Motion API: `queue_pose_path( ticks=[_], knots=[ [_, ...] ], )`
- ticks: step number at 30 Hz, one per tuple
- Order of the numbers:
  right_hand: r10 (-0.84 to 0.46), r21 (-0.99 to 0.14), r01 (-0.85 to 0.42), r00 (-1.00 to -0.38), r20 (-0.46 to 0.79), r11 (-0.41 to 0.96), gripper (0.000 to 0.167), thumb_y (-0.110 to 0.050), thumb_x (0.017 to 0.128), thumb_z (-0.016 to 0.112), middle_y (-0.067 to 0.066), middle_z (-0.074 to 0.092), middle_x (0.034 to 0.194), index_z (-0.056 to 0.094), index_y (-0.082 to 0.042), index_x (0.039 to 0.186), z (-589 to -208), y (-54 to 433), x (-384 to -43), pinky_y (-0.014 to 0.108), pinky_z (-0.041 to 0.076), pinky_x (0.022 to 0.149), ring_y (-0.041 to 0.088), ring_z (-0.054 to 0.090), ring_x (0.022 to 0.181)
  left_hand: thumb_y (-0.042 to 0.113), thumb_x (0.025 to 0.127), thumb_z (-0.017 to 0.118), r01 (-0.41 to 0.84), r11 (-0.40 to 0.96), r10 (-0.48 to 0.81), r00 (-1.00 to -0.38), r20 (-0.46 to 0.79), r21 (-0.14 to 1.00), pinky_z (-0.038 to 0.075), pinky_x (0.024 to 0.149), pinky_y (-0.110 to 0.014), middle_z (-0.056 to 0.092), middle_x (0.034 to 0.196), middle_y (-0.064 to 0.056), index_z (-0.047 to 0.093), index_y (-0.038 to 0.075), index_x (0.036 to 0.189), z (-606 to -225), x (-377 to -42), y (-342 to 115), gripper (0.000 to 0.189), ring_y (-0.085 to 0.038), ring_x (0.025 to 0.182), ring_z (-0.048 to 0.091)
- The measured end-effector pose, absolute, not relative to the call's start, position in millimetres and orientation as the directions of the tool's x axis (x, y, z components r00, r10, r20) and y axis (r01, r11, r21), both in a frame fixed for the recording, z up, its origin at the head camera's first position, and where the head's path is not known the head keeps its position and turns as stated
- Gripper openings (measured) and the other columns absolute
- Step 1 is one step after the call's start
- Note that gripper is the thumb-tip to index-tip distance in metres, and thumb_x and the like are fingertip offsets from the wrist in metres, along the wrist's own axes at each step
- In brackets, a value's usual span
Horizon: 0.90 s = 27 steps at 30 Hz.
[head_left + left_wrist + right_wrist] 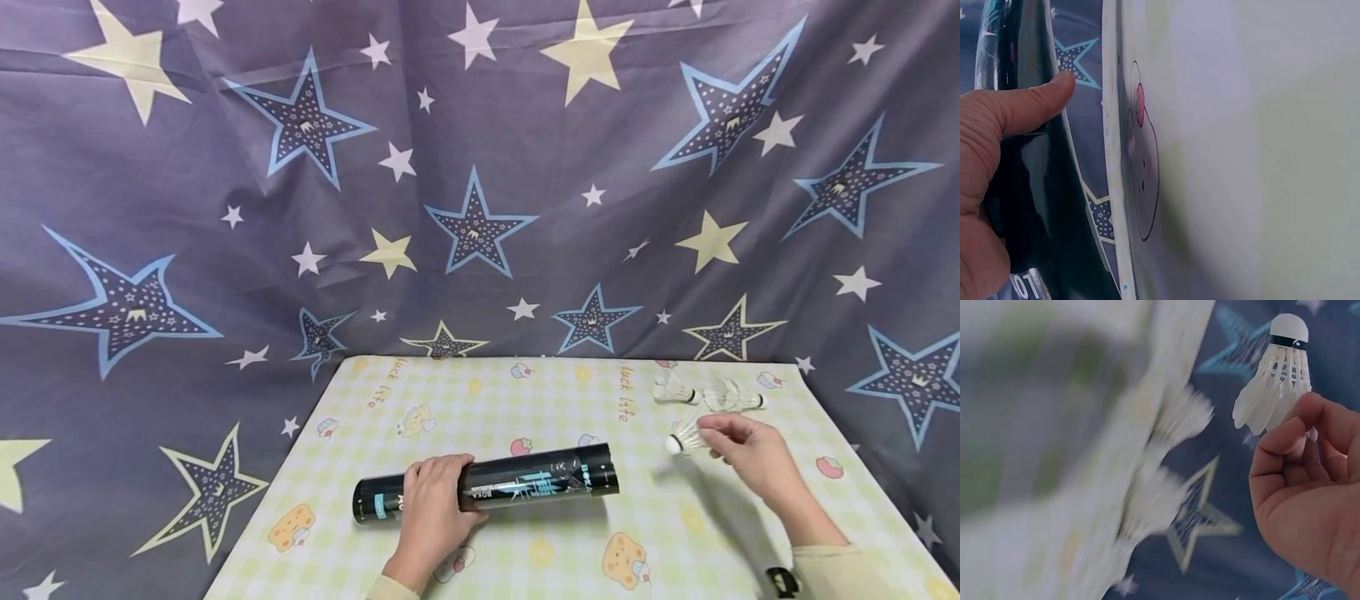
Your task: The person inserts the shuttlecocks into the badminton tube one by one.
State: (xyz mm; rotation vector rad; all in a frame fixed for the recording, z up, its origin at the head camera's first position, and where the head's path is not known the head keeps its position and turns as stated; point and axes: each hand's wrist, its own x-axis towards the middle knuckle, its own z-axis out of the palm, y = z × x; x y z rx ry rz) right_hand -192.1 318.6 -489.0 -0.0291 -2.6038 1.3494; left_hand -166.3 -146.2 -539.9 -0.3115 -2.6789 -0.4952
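My left hand (437, 507) grips a black shuttlecock tube (525, 485) round its left part. The tube lies tilted across the view, its right end (606, 468) a little higher, with blue and white print along the side. In the left wrist view my thumb (1038, 103) lies across the dark tube wall. To the right of the tube, my right hand (750, 458) pinches a white feather shuttlecock (684, 438) by its skirt. Its cork (1289, 328) points left toward the tube in the head view; a dark band rings it.
More shuttlecocks (672, 388) lie on their sides at the table's back right, beyond my right hand. A green checked cloth (337, 442) with cartoon prints covers the table. Behind it hangs a dark star-patterned curtain (525, 275).
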Motion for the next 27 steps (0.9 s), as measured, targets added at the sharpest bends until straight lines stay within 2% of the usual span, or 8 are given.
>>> queue_pose_path(
  ticks=[6,10,14,21,27],
  knots=[
    [0.054,-0.884,-0.138,-0.982,0.180,0.447,0.021,-0.011,0.098,0.076,-0.002,0.078,0.083,0.077,0.001,0.116,-482.3,258.1,-180.4,0.025,0.056,0.061,0.005,0.065,0.068,0.040,0.053,0.108,0.284,0.916,0.141,-0.889,0.436,0.284,0.044,0.108,-0.052,0.077,0.125,0.001,0.070,0.021,0.131,-540.2,-165.4,-144.6,0.089,-0.025,0.117,0.069],
    [-0.007,-0.896,-0.162,-0.985,0.175,0.413,0.018,-0.010,0.098,0.077,-0.006,0.074,0.080,0.078,0.000,0.112,-483.4,232.2,-175.7,0.024,0.055,0.061,0.005,0.065,0.068,0.040,0.053,0.108,0.281,0.916,0.139,-0.892,0.430,0.285,0.044,0.108,-0.052,0.077,0.125,0.000,0.070,0.021,0.131,-541.0,-165.1,-142.7,0.089,-0.026,0.116,0.068],
    [-0.002,-0.900,-0.148,-0.987,0.161,0.410,0.015,-0.009,0.098,0.076,-0.009,0.071,0.077,0.078,-0.001,0.110,-485.0,221.4,-174.1,0.024,0.053,0.061,0.004,0.063,0.067,0.039,0.052,0.108,0.273,0.918,0.131,-0.894,0.428,0.288,0.044,0.108,-0.052,0.077,0.124,0.000,0.070,0.021,0.130,-540.2,-166.9,-141.0,0.088,-0.026,0.116,0.068],
    [-0.011,-0.914,-0.134,-0.990,0.140,0.383,0.012,-0.007,0.097,0.076,0.003,0.073,0.079,0.079,-0.003,0.108,-488.1,217.5,-170.3,0.024,0.052,0.060,0.006,0.064,0.067,0.038,0.052,0.109,0.278,0.916,0.131,-0.890,0.436,0.291,0.043,0.107,-0.052,0.078,0.123,-0.001,0.070,0.020,0.129,-539.9,-169.4,-138.2,0.088,-0.026,0.115,0.068],
    [-0.039,-0.955,-0.066,-0.998,0.058,0.288,0.015,-0.008,0.098,0.075,-0.003,0.074,0.082,0.076,-0.001,0.111,-491.3,215.0,-163.6,0.026,0.055,0.063,0.008,0.065,0.068,0.038,0.052,0.109,0.283,0.915,0.140,-0.890,0.434,0.287,0.043,0.107,-0.052,0.078,0.123,-0.001,0.070,0.020,0.129,-542.1,-171.1,-135.9,0.088,-0.026,0.116,0.068]
  ],
)
